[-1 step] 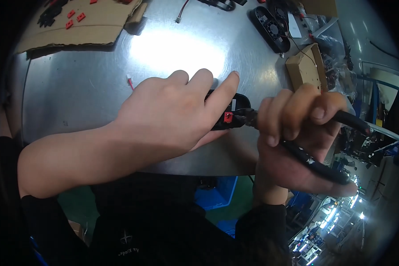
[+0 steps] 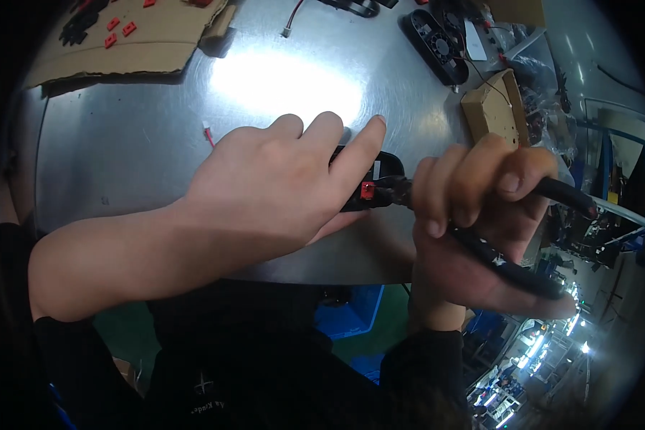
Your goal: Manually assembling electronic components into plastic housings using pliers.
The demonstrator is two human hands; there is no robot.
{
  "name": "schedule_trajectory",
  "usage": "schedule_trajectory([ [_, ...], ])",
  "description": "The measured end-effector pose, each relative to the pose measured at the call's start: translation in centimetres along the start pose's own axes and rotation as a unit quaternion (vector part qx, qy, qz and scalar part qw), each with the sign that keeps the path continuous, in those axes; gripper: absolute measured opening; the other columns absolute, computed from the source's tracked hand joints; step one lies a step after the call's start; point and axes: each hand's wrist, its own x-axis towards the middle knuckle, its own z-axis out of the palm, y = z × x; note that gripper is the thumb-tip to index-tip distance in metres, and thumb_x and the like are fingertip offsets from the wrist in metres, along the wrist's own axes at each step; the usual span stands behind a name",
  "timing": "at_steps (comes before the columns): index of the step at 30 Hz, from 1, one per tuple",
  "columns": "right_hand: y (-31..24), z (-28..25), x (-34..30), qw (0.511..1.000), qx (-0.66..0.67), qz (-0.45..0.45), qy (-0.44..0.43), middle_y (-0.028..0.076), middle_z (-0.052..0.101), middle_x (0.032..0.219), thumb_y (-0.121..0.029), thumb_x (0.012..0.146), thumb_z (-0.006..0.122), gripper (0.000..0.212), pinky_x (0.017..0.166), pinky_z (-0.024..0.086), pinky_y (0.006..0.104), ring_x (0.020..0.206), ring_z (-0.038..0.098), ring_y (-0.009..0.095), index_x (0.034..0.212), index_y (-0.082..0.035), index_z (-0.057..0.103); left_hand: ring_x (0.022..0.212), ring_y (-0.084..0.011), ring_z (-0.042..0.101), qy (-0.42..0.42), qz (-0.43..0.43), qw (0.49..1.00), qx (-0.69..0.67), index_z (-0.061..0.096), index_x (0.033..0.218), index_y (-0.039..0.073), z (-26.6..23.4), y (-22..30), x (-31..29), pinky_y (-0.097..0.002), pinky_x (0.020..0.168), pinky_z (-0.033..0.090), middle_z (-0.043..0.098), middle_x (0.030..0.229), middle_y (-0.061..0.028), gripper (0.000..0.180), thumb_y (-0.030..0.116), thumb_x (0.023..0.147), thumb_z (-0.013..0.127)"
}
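My left hand is closed over a black oval plastic housing, pinning it above the metal table with the index finger stretched along it. Most of the housing is hidden under that hand. A small red plastic piece sits in the housing. In my right hand is a pair of pliers with black handles, the fingers wrapped around both. The jaws point left and come up against or very close to the red piece; whether they grip it I cannot tell.
A cardboard sheet with red and black small parts lies far left. A white connector with red wire is beyond my left hand. At the far right are a black fan housing, a cardboard box and plastic bags. A blue bin stands below the table edge.
My right hand and the pliers have shifted very slightly to the left. My left hand keeps its hold on the housing.
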Motion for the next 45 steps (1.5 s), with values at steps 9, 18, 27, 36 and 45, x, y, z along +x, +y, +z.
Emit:
schedule_trajectory([
  [9,0.9,1.7,-0.4,0.995,-0.089,-0.041,0.005,0.004,0.050,0.068,-0.090,0.079,0.055,0.080,0.045,0.041,0.0280,0.049,0.047,0.015,0.098,-0.013,0.044,0.081,-0.0239,0.063,-0.026,-0.005,1.000,-0.015,0.048,0.150,0.005,-0.2,0.1,0.1,-0.0349,0.063,0.053,0.057,0.093,-0.0095,0.085,0.035,0.078,0.082],
  [18,0.8,0.4,0.6,0.990,-0.062,-0.064,-0.105,0.006,0.054,0.059,-0.087,0.082,0.052,0.083,0.041,0.043,0.0296,0.043,0.052,0.018,0.083,-0.004,0.053,0.077,-0.0263,0.065,-0.070,0.010,0.996,-0.049,0.046,0.151,0.007,-0.3,-0.4,0.4,-0.0393,0.065,0.054,0.060,0.092,-0.0107,0.083,0.043,0.083,0.078],
  [27,0.4,0.0,0.5,0.989,-0.064,-0.031,-0.130,0.006,0.055,0.059,-0.062,0.099,0.054,0.065,0.043,0.045,0.0289,0.047,0.058,0.019,0.081,0.001,0.059,0.076,-0.0283,0.070,-0.061,0.032,0.997,-0.035,0.055,0.140,-0.001,-0.6,-0.2,0.5,-0.0393,0.066,0.056,0.067,0.093,-0.0132,0.070,0.047,0.090,0.072],
  [36,-0.6,0.5,0.1,0.990,-0.101,0.017,-0.096,0.004,0.055,0.066,-0.068,0.097,0.055,0.059,0.042,0.047,0.0272,0.048,0.053,0.013,0.092,-0.010,0.049,0.074,-0.0251,0.068,-0.009,0.053,0.998,-0.013,0.058,0.136,0.002,-0.3,-0.4,0.2,-0.0356,0.060,0.055,0.064,0.093,-0.0117,0.067,0.044,0.087,0.075],
  [45,-0.7,0.4,0.2,0.996,0.025,0.026,-0.079,0.004,0.055,0.074,-0.075,0.089,0.060,0.064,0.048,0.051,0.0249,0.057,0.057,0.014,0.101,-0.013,0.047,0.075,-0.0187,0.059,-0.002,0.025,0.999,0.041,0.055,0.145,0.008,-0.8,0.7,-0.8,-0.0293,0.057,0.049,0.054,0.088,-0.0055,0.085,0.040,0.072,0.085],
])
